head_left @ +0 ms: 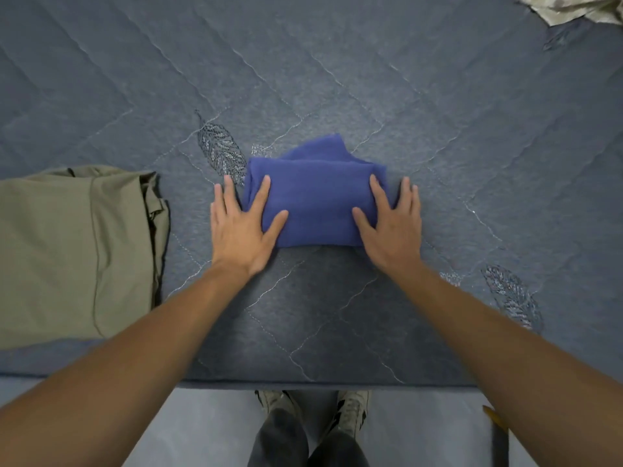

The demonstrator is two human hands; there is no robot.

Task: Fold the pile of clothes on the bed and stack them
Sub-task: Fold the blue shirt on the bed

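We have the blue garment [313,203] folded into a small block near the middle of the bed [438,112], our left hand [241,227] and right hand [392,227] laid flat on its two ends, fingers straight, gripping nothing. To finish well, we should press evenly and tuck the loose corner poking out behind (it spoils the square). No containers here; the folded olive garment [74,251] lies to the left, well apart, and crumpled pale clothing [573,8] waits at the far right corner.
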